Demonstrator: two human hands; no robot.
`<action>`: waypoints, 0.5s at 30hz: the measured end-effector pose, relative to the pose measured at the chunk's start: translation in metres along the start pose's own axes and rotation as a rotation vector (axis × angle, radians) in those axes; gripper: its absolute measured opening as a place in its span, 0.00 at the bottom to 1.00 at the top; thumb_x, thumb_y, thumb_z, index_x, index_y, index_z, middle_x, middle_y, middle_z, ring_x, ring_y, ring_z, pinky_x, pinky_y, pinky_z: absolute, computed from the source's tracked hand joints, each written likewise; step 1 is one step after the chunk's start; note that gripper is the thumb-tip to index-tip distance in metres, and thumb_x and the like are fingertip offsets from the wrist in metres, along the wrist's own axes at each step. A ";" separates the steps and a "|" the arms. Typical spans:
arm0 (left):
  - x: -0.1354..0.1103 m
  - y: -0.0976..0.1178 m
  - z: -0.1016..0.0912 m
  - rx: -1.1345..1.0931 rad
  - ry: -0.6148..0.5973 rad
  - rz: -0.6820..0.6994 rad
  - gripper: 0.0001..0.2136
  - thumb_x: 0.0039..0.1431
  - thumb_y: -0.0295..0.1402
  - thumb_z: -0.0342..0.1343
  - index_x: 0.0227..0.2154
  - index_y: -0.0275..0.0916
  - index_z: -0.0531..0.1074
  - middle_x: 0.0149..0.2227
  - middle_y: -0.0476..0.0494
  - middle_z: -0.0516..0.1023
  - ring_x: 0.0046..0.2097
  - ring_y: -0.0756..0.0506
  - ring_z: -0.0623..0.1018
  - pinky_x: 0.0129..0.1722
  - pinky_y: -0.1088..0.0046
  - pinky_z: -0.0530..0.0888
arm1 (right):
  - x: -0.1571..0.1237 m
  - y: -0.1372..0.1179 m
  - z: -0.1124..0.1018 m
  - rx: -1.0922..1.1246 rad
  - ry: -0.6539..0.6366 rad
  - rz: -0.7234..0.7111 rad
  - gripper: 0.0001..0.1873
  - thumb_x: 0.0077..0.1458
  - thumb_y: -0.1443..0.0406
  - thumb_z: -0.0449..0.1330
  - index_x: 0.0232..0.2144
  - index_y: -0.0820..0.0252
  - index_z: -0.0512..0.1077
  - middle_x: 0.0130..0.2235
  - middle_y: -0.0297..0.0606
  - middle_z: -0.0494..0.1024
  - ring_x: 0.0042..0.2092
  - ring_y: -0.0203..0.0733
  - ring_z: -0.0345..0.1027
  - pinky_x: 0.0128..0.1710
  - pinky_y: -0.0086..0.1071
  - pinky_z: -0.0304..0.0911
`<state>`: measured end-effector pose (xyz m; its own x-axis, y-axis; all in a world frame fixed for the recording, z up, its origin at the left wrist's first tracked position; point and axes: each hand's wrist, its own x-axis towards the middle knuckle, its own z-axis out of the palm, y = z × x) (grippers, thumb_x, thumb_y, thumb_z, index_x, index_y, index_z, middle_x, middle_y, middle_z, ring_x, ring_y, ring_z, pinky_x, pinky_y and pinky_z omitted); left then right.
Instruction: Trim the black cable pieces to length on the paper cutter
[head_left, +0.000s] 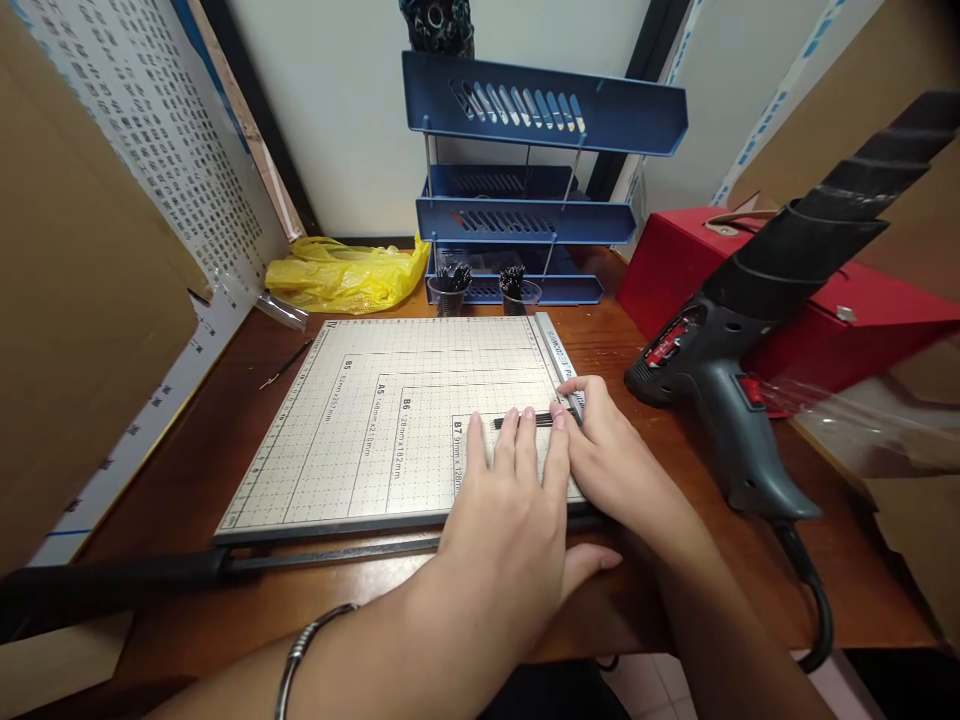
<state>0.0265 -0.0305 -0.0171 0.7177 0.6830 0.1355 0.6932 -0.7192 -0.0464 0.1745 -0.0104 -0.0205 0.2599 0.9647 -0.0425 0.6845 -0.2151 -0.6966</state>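
A bundle of thin black strips lies side by side on the grid-marked board of a paper cutter. My left hand is laid flat over the board with its fingers stretched, the fingertips resting across the strips. Against the metal ruler edge, my right hand has its thumb and fingers bent in around the right ends of the strips, which are partly hidden. The cutter's blade arm, with a black handle, lies low along the board's near side.
Two clear cups of thin black pieces stand behind the board, before a blue tiered tray. A heat gun and a red box are at right. A yellow plastic bag and a thin dark stick lie left.
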 end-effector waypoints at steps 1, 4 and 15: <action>0.000 0.000 0.000 0.008 0.004 0.003 0.46 0.64 0.61 0.47 0.70 0.23 0.52 0.69 0.21 0.56 0.70 0.25 0.61 0.65 0.34 0.62 | 0.000 -0.001 0.000 -0.003 -0.005 0.001 0.16 0.64 0.53 0.45 0.48 0.54 0.59 0.54 0.49 0.72 0.55 0.56 0.68 0.53 0.50 0.61; 0.000 -0.001 0.002 0.024 0.019 0.003 0.46 0.63 0.61 0.49 0.70 0.25 0.54 0.69 0.20 0.57 0.69 0.24 0.61 0.65 0.33 0.59 | -0.001 -0.003 0.000 -0.014 -0.005 0.025 0.15 0.65 0.53 0.45 0.47 0.54 0.60 0.54 0.49 0.72 0.55 0.58 0.67 0.53 0.52 0.60; 0.000 -0.006 -0.003 0.071 0.077 0.024 0.45 0.61 0.56 0.58 0.69 0.24 0.56 0.65 0.20 0.66 0.65 0.25 0.69 0.66 0.37 0.60 | 0.000 -0.002 0.003 -0.033 0.018 0.031 0.13 0.64 0.56 0.46 0.47 0.53 0.61 0.54 0.46 0.72 0.54 0.58 0.68 0.52 0.52 0.60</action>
<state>0.0222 -0.0262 -0.0138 0.7291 0.6518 0.2086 0.6805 -0.7228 -0.1201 0.1712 -0.0092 -0.0219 0.2931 0.9547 -0.0504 0.6979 -0.2497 -0.6713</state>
